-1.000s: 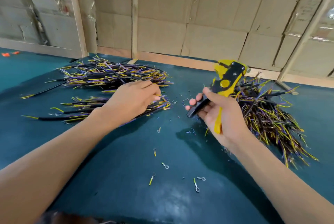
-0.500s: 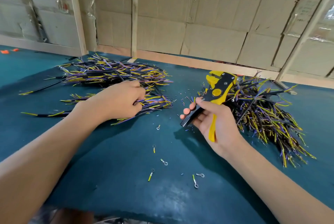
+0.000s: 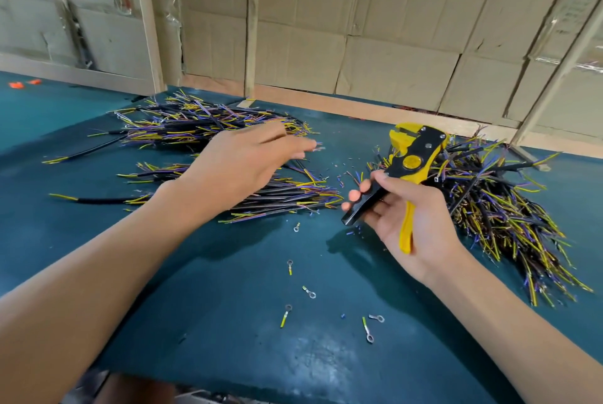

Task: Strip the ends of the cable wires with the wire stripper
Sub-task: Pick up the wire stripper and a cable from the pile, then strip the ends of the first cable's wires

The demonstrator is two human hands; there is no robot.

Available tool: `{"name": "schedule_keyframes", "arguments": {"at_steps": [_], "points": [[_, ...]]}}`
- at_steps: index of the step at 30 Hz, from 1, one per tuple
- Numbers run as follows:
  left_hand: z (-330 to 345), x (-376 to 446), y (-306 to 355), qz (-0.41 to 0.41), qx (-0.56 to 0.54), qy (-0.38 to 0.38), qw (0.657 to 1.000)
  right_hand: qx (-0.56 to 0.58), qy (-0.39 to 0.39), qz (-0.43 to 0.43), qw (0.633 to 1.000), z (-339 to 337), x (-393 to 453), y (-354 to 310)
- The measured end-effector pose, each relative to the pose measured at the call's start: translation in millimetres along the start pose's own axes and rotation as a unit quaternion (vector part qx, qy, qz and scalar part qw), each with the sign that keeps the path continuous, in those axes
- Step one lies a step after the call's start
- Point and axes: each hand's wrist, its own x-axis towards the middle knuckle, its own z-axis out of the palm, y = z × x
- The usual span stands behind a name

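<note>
Head view, the moment between two strips. The left hand, which half a second ago was curled down on the near-left cable pile, is now lifted with fingers extended and blurred, reaching rightward above that pile; its grip is apart and no cable can be seen in it. The right hand keeps its grip clamped on the handles of the yellow-and-black wire stripper, head pointing up and away, as before. Judged from this, no cable is in the tool yet and the next piece remains to be picked. Counts: three cable heaps on the green surface, namely the far-left pile, the near-left pile and the right pile; one stripper; roughly six loose ring terminals near the front.
</note>
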Motion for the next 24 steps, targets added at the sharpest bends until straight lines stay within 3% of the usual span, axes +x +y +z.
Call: {"name": "schedule_keyframes", "arguments": {"at_steps": [5, 7, 9, 13, 16, 22, 24], "points": [[3.6, 5.9, 8.6, -0.054, -0.148, -0.01, 0.988, -0.041, -0.004, -0.022, 0.999, 2.7, -2.2, -0.6], [10.3, 5.5, 7.4, -0.025, -0.122, -0.053, 0.991, -0.068, -0.002, -0.032, 0.997, 3.4, -2.1, -4.0], [21.8, 2.3, 5.1, -0.046, -0.067, -0.135, 0.988, -0.062, -0.011, -0.029, 0.998, 2.8, -2.5, -8.3], [36.9, -8.0, -3.5, -0.16, 0.076, -0.32, 0.931, -0.013, -0.027, -0.02, 0.999, -0.6, -3.9, -14.2], [31.2, -4.6, -15.5, -0.195, 0.057, -0.362, 0.91, -0.004, -0.022, -0.013, 1.0, -2.0, -3.9, -15.7], [6.4, 0.7, -32.4, -0.14, 0.045, -0.426, 0.893, 0.01, -0.003, -0.004, 1.0, -1.1, -4.7, -16.4], [3.3, -3.4, -33.8, -0.132, 0.021, -0.414, 0.9, 0.008, 0.001, 0.0, 1.0, -0.1, -4.8, -16.3]]}}
